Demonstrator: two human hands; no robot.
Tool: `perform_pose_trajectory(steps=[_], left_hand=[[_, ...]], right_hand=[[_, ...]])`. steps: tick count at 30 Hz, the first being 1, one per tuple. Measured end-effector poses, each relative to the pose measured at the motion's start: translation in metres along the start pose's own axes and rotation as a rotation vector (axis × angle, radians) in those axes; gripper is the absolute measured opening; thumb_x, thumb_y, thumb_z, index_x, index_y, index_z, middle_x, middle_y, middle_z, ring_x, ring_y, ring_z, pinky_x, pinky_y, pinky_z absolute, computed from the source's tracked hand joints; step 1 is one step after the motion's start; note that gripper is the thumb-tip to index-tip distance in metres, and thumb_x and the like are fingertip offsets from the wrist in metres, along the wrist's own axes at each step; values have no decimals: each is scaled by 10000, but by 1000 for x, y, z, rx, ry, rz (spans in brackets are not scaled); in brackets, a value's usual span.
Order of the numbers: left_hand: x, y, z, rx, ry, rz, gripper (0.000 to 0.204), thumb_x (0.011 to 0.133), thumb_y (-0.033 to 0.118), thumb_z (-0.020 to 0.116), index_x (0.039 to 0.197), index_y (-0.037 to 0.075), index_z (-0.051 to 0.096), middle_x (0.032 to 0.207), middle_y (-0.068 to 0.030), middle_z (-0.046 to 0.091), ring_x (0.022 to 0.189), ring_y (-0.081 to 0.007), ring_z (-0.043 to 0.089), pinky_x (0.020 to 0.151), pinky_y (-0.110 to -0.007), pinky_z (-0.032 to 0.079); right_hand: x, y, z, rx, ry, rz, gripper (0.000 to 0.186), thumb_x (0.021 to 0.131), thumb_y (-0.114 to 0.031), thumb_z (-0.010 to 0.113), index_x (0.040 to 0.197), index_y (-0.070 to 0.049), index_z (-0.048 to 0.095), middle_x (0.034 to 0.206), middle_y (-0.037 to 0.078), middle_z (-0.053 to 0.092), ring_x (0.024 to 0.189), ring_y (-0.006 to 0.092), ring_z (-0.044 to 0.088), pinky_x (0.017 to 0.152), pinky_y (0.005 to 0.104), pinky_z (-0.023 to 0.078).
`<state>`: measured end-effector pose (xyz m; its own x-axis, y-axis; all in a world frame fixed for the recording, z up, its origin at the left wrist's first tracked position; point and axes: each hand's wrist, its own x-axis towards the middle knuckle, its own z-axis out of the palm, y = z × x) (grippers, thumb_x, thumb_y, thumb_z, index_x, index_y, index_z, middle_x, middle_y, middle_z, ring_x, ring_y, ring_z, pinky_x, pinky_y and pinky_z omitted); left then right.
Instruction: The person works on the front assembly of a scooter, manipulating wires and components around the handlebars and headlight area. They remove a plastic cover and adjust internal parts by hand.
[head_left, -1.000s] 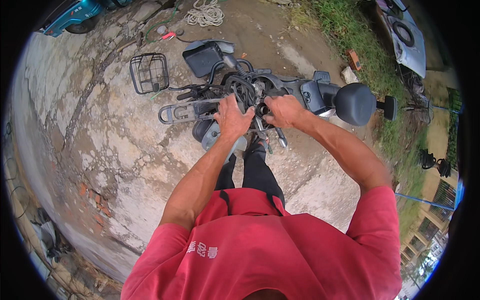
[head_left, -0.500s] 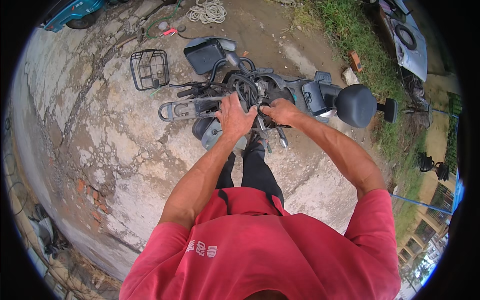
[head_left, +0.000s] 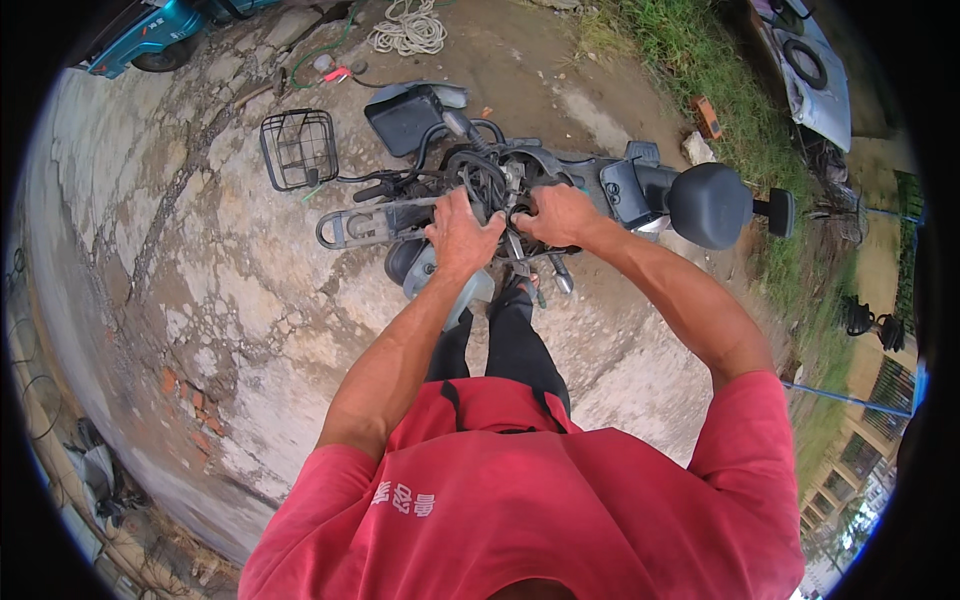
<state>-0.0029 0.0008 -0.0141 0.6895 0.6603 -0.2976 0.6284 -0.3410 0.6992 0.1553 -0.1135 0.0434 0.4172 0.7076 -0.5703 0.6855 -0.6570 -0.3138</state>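
A partly dismantled electric scooter, its seat [head_left: 710,206] toward the right, stands crosswise in front of me. Loose black cables [head_left: 483,172] bunch up at its bared front column. My left hand [head_left: 464,234] is closed at the near side of this bundle, with its fingertips down among the parts; what they grip is hidden. Just to the right, my right hand [head_left: 560,215] pinches a black cable [head_left: 517,213] between thumb and curled fingers. The two thumbs nearly meet. Left of my hands a grey metal rack frame [head_left: 345,228] juts out, below the handlebar grip [head_left: 374,191].
A black wire basket [head_left: 299,150] and a dark plastic tray-like cover [head_left: 405,118] lie on cracked concrete beyond the scooter. Farther off are a coiled rope [head_left: 408,28] and a teal vehicle [head_left: 150,38]. Grass and a brick [head_left: 706,117] border the right side.
My right hand has shifted slightly left and turned, its back now more in sight. The left hand stays at the cables, nearly in place. The view has tilted a little.
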Motion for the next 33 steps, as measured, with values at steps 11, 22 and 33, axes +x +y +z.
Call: perform_pose_trajectory(steps=[11,22,33], left_hand=[[-4,3,1,-3,17,-1,776,818,368,774,1434,32,443,1383,-243,508,1323,-429,465,1043,-633,351],[-4,5,4,28,35,-4,773,814,361,777,1426,25,447,1359,-229,519,1300,-428,486,1032,-622,369],[-3,3,0,19,23,-6,765,821,373,769,1425,28,451,1360,-233,521,1302,-424,488,1025,-612,383]], right_hand=[[14,14,29,771,-275,500,558,921,-581,599,734,-57,643,587,51,559,449,172,463,425,367,325],[5,-1,-3,-214,-33,-101,484,817,-462,690,875,16,732,904,247,740,902,412,726,852,489,565],[-4,-6,-1,-108,41,-5,438,851,-422,698,896,12,738,870,219,746,862,399,729,802,486,568]])
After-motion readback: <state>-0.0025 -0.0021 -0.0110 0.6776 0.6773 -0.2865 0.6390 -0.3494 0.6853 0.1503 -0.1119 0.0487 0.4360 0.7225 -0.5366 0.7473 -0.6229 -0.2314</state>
